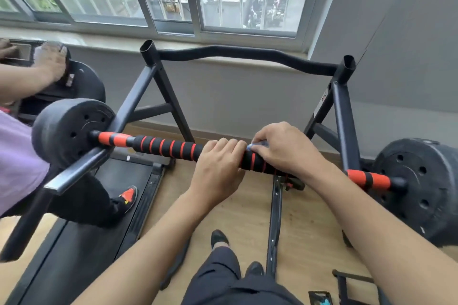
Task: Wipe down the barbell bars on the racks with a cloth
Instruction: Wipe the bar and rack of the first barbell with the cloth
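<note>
Your left hand (pixel 218 163) curls over the bar (pixel 168 147), knuckles up. Your right hand (pixel 280 148) sits just beside it, fingers bent down on a cloth (pixel 250 146). Only a pale blue scrap of it shows, so it seems pinched against the foam. The bar lies across the rack (pixel 148 86), its long axis running left to right and dipping toward the lower right, with a plate (pixel 67 129) on each end. Both forearms reach forward, near each other.

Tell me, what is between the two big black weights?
In the head view, the barbell bar runs from the left weight to the right weight. The left hand grips its foam; the right hand holds a cloth on it.
</note>
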`<state>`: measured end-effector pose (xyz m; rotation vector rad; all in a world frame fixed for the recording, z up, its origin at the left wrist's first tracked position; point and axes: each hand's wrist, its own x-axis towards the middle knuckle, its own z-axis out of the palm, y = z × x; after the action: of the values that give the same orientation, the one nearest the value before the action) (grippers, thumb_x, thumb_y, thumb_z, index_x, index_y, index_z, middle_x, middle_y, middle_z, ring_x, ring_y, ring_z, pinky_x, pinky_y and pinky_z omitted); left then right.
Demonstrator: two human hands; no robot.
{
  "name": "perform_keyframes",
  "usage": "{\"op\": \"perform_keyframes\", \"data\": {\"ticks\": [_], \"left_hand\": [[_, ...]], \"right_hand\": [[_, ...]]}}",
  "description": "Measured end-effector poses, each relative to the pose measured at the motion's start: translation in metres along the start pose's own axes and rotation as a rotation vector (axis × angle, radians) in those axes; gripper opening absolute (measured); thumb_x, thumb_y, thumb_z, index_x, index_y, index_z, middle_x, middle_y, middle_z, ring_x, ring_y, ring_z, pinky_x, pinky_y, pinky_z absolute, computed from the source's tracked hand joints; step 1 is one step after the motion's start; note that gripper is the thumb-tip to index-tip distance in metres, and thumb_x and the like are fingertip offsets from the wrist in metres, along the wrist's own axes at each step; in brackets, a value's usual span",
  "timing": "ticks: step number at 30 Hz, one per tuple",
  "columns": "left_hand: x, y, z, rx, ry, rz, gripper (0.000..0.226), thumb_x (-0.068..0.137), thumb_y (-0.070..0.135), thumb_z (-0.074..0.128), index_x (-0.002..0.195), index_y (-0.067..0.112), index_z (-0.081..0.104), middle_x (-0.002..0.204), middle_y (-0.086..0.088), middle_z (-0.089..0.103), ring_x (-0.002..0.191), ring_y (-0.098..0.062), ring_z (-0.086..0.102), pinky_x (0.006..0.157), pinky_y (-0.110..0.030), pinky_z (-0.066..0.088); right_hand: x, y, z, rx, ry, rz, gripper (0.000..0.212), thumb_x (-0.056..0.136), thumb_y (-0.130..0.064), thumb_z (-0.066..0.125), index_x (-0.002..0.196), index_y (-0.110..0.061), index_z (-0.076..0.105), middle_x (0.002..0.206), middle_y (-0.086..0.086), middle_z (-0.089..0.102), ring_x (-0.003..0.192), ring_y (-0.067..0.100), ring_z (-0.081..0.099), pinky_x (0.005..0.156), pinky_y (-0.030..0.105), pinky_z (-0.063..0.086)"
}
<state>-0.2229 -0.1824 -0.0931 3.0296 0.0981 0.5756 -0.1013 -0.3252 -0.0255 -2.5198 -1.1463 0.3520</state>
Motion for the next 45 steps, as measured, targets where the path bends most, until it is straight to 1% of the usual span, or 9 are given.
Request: {"op": "perform_keyframes", "data": {"ticks": [5,10,15,20,24,33,35,40,45], "left_hand": [[0.018,0.005,0.006,0.127,0.024,-0.065,0.023,0.073,0.014,0.07,0.068,0.022,0.05,0.061,0.003,0.056,0.059,-0.026,0.054,0.059,-0.035,0.037],[0.038,0.0,-0.01,0.174,-0.326,-0.068,0.017,0.069,0.031,0.066,0.067,0.02,0.053,0.062,0.004,0.062,0.059,-0.024,0.062,0.055,-0.029,0.043],[0.072,-0.01,-0.031,-0.095,-0.714,-0.077,0.027,0.065,0.045,0.072,0.071,0.02,0.062,0.062,0.001,0.065,0.059,-0.019,0.064,0.053,-0.026,0.046],[0.039,-0.017,-0.007,0.111,-0.116,0.218,0.022,0.072,0.043,0.063,0.075,0.023,0.053,0.07,0.003,0.061,0.064,-0.025,0.061,0.056,-0.034,0.045],[0.028,-0.003,0.018,0.195,-0.022,0.063,0.014,0.071,0.027,0.067,0.067,0.023,0.054,0.059,0.003,0.059,0.054,-0.026,0.061,0.049,-0.033,0.042],[0.089,-0.012,-0.019,-0.169,-0.864,-0.093,0.044,0.067,0.058,0.076,0.071,0.016,0.063,0.062,0.0,0.066,0.056,-0.022,0.062,0.052,-0.037,0.053],[0.088,-0.017,-0.018,-0.186,-0.783,-0.056,0.039,0.066,0.055,0.076,0.07,0.019,0.061,0.06,0.002,0.064,0.055,-0.019,0.061,0.052,-0.031,0.05],[0.03,-0.017,0.007,0.152,0.007,0.159,0.028,0.068,0.041,0.075,0.075,0.02,0.056,0.066,0.003,0.059,0.061,-0.028,0.059,0.055,-0.036,0.043],[0.036,-0.013,0.013,0.227,-0.033,0.043,0.026,0.067,0.037,0.08,0.067,0.02,0.059,0.06,0.002,0.063,0.055,-0.029,0.062,0.051,-0.032,0.046]], "right_hand": [[-0.016,-0.009,0.009,-0.192,0.101,-0.07,0.031,0.1,-0.042,0.049,0.085,-0.025,0.069,0.082,-0.005,0.056,0.078,0.025,0.061,0.065,0.035,0.048],[-0.023,-0.01,0.015,-0.31,0.193,-0.128,0.024,0.096,-0.029,0.059,0.073,-0.021,0.062,0.074,-0.005,0.044,0.067,0.026,0.06,0.054,0.031,0.031],[-0.023,-0.007,0.011,-0.262,0.187,-0.134,0.032,0.102,-0.036,0.047,0.081,-0.021,0.065,0.08,-0.003,0.048,0.074,0.024,0.06,0.057,0.033,0.039],[-0.023,-0.009,0.013,-0.223,0.223,-0.097,0.032,0.101,-0.038,0.045,0.085,-0.021,0.065,0.082,-0.002,0.051,0.078,0.025,0.061,0.059,0.035,0.04],[-0.021,-0.009,0.016,-0.229,0.216,-0.062,0.025,0.099,-0.03,0.048,0.082,-0.02,0.063,0.083,-0.002,0.052,0.077,0.025,0.06,0.059,0.033,0.034],[-0.02,-0.012,0.012,-0.253,0.173,-0.09,0.016,0.096,-0.024,0.052,0.087,-0.019,0.065,0.083,-0.004,0.045,0.075,0.025,0.056,0.059,0.033,0.032],[-0.019,-0.01,0.01,-0.227,0.175,-0.087,0.022,0.099,-0.029,0.05,0.092,-0.02,0.068,0.087,-0.004,0.051,0.083,0.027,0.062,0.062,0.033,0.035],[-0.014,-0.008,0.0,-0.095,0.14,-0.027,0.024,0.097,-0.038,0.053,0.09,-0.024,0.072,0.092,0.001,0.066,0.087,0.031,0.064,0.067,0.034,0.044],[-0.016,-0.011,0.011,-0.15,0.166,-0.022,0.023,0.097,-0.032,0.053,0.09,-0.017,0.07,0.089,0.002,0.063,0.083,0.032,0.065,0.064,0.036,0.041]]}}
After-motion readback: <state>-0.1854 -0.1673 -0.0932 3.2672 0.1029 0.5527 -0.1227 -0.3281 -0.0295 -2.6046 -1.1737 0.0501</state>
